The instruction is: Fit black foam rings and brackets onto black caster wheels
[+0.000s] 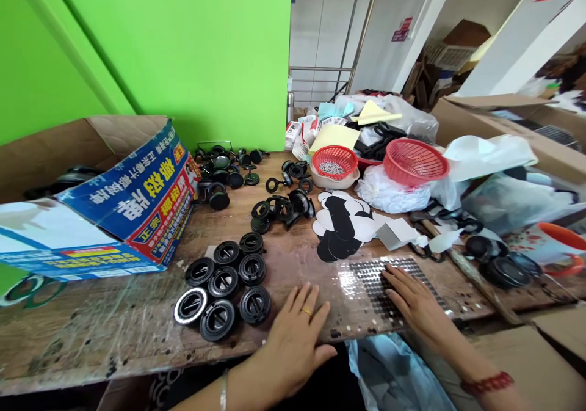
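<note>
Right hand (414, 304) on glossy dotted sheet (361, 280), scuffed tabletop (114, 331)

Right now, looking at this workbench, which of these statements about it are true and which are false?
1. The right hand rests on the shiny dotted sheet. True.
2. The left hand is gripping one of the black round parts. False: it lies flat and open on the table, beside the cluster, and holds nothing.
3. Two red baskets stand towards the back of the table. True.
4. The blue printed box lies to the right of both hands. False: it lies on its side to their left.
</note>
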### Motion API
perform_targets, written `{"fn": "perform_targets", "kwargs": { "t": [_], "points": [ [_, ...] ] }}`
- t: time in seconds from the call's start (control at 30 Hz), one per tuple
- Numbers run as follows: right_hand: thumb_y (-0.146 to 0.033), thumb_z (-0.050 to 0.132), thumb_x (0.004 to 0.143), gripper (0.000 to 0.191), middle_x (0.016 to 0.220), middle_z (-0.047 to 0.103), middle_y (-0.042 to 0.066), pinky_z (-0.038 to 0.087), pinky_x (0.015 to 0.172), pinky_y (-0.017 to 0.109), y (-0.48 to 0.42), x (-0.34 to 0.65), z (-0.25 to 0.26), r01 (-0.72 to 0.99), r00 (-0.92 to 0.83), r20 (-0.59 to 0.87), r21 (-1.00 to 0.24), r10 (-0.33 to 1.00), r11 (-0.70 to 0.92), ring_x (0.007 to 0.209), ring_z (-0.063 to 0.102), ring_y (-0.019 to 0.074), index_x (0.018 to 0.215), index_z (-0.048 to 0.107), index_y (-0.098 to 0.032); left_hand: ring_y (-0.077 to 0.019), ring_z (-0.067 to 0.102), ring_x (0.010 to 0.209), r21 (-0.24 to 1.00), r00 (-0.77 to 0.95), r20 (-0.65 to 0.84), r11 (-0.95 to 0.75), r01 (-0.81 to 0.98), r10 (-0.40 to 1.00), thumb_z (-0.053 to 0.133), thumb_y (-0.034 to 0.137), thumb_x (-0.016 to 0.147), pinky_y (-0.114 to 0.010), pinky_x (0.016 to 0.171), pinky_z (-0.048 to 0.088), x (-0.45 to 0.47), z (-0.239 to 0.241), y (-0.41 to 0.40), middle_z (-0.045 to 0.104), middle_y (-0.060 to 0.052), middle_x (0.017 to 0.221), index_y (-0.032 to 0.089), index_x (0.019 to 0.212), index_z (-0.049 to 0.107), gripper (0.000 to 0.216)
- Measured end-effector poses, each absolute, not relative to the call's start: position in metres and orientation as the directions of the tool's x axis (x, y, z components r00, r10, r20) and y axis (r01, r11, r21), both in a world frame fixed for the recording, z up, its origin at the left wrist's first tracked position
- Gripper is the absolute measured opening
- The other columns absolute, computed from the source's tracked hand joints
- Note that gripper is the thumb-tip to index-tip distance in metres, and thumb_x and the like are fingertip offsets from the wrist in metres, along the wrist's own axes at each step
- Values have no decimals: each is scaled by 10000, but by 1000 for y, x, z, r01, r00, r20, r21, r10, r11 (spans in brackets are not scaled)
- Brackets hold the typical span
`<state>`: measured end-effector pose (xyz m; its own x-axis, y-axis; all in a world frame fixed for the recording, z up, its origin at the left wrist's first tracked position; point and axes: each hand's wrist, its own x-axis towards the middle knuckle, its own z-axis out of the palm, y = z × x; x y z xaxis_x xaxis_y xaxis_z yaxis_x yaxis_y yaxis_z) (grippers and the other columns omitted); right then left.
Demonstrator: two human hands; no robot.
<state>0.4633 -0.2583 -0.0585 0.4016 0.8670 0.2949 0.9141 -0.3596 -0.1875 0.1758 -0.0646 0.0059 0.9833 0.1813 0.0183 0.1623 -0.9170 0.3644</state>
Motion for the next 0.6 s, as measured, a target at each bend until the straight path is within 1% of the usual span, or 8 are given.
{"fn": "perform_targets", "kwargs": {
  "t": [0.1, 0.2, 0.27, 0.3, 0.37, 0.47, 0.53, 0.6],
  "points": [
    [-587, 359, 979, 555, 1373, 621, 133, 469, 1052, 550, -275, 489, -60, 924, 380, 345, -177, 859, -338, 1279, 572, 317, 1258, 682, -232, -380, 252, 1486, 405, 980, 18, -897, 175, 200, 567, 618, 882, -584, 1176, 349, 186, -2, -74, 296, -162, 1607, 219, 1496, 443, 743],
    [-642, 370, 951, 590, 1182, 719, 163, 502, 988, 566, -273, 502, -55, 930, 366, 399, -177, 841, -321, 1113, 662, 345, 1096, 743, -207, -365, 197, 1502, 424, 979, 24, -889, 175, 204, 541, 598, 906, -572, 1203, 302, 185, -1, -76, 267, -142, 1622, 234, 1518, 400, 726],
    [-635, 391, 946, 563, 1036, 751, 166, 529, 936, 549, -256, 497, -43, 931, 362, 466, -221, 807, -291, 991, 697, 337, 979, 752, -205, -353, 190, 1505, 436, 979, 18, -882, 176, 204, 526, 583, 922, -553, 1205, 301, 180, 4, -75, 254, -160, 1626, 230, 1525, 379, 714],
    [-611, 409, 950, 526, 997, 753, 158, 542, 917, 528, -244, 490, -36, 930, 359, 498, -259, 789, -260, 956, 702, 322, 961, 747, -207, -349, 191, 1506, 438, 977, 18, -880, 184, 213, 529, 578, 924, -545, 1203, 308, 178, 8, -73, 255, -170, 1626, 228, 1523, 380, 709],
    [-528, 449, 964, 426, 1014, 749, 137, 559, 899, 481, -210, 470, -19, 921, 345, 540, -353, 767, -166, 964, 699, 291, 1016, 729, -211, -346, 199, 1506, 420, 967, 35, -881, 215, 253, 557, 559, 917, -540, 1201, 315, 172, 15, -67, 283, -176, 1621, 229, 1499, 411, 685],
    [-440, 508, 957, 321, 1024, 741, 116, 572, 883, 455, -146, 432, 3, 895, 297, 537, -444, 790, -35, 971, 690, 267, 1067, 712, -219, -362, 234, 1497, 335, 939, 71, -895, 295, 336, 642, 459, 897, -572, 1192, 320, 165, 26, -51, 378, -183, 1582, 217, 1426, 495, 600],
    [-364, 507, 959, 295, 1120, 711, 132, 532, 974, 480, -99, 407, 15, 885, 237, 558, -461, 795, 60, 1080, 651, 269, 1110, 701, -200, -374, 270, 1485, 257, 922, 83, -902, 347, 379, 683, 387, 879, -593, 1180, 328, 161, 31, -40, 432, -195, 1547, 207, 1386, 531, 559],
    [-284, 486, 957, 294, 1242, 660, 146, 449, 1081, 511, -54, 385, 25, 889, 153, 580, -435, 800, 144, 1249, 554, 281, 1141, 691, -182, -391, 308, 1467, 186, 905, 73, -898, 400, 418, 715, 380, 852, -612, 1165, 336, 158, 31, -31, 469, -212, 1515, 198, 1349, 565, 550]
  ]
}}
